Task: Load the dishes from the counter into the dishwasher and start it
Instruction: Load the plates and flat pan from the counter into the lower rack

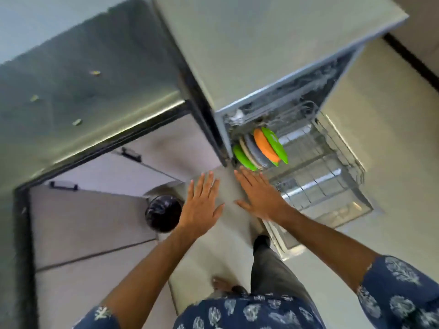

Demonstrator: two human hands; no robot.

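The dishwasher (280, 55) stands open with its lower wire rack (332, 176) pulled out over the lowered door. Several plates stand on edge at the rack's left end: a green plate (275, 144), an orange plate (264, 146), a grey plate (255, 153), a beige one and another green plate (243, 157). My left hand (202, 203) hovers flat with straight fingers, holding nothing, left of the rack. Just in front of the plates, my right hand (259, 195) is spread flat and empty at the rack's near left corner.
A steel counter (83, 91) with a few small scraps runs along the left, with cabinet doors and black handles (131, 154) below. A round bin with a black liner (164, 213) stands on the floor by my left hand. My legs and feet are below.
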